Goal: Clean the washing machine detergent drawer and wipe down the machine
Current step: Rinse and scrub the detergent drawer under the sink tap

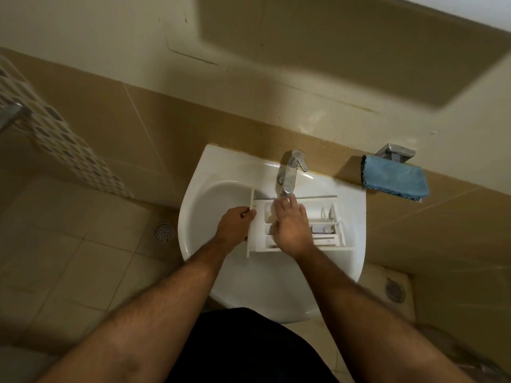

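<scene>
Drawer rinse: detergent drawer [326, 230] lies across white sink [210, 266], under faucet [290, 172]. Left hand [235, 225] grips front panel; right hand [290, 225], fingers flat, rubs compartments. Keep level, flush each w/ water.

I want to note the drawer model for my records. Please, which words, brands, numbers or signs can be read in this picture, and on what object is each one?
No text can be read.
Drawer: its front panel, which the left hand grips, has small marks near the top, too small and blurred to read.
Tap: no brand visible.
Blue cloth: no label visible.
</scene>
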Demonstrator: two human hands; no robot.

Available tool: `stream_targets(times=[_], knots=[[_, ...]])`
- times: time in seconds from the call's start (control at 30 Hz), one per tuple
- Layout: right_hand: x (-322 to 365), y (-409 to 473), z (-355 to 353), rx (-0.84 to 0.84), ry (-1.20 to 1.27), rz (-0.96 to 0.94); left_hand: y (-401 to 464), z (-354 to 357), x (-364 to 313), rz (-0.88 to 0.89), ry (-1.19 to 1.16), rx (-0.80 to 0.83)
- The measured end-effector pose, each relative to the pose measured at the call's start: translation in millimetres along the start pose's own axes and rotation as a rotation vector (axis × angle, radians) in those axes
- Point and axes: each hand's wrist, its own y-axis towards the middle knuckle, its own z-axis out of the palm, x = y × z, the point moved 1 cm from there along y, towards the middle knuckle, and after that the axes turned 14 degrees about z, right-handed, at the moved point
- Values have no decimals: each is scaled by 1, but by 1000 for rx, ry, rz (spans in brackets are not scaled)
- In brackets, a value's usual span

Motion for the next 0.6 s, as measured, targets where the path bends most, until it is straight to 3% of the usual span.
stream_targets(times=[0.1, 0.2, 0.33, 0.5, 0.6], knots=[[-15, 3, -12, -21, -83, 25, -2, 8, -11, -63, -147, 11], [-30, 4, -17, 32, -181, 145, 0, 20, -15, -53, -102, 23], [-17, -2, -12, 124, -175, -106, -2, 31, -16, -68, -170, 22], [-32, 7, -15, 152, -98, -270, 1, 26, -8, -69, -134, -88], [-39, 2, -15, 65, -184, -88, -3, 23, -12, -59, -130, -117]])
